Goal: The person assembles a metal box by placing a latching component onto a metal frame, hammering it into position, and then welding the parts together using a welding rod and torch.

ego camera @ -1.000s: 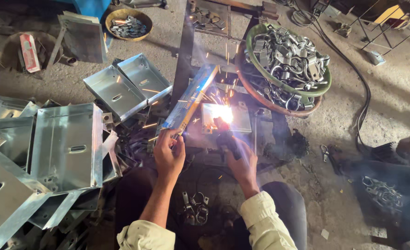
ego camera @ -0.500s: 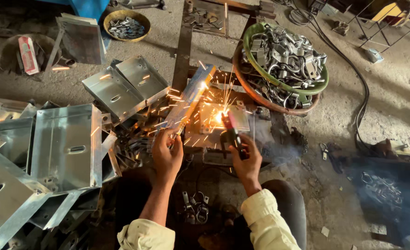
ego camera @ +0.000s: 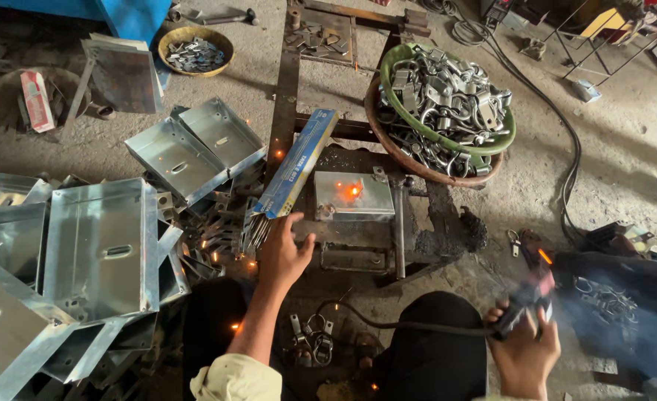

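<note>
Galvanised box and welding electrode holder
Metal box [ego camera: 354,197] lies flat on the jig, weld spot glowing orange; the electrode holder [ego camera: 525,301] hangs low, right.

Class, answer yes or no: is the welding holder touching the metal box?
No: the right hand holds the welding holder off to the side, away from the metal box.
</note>
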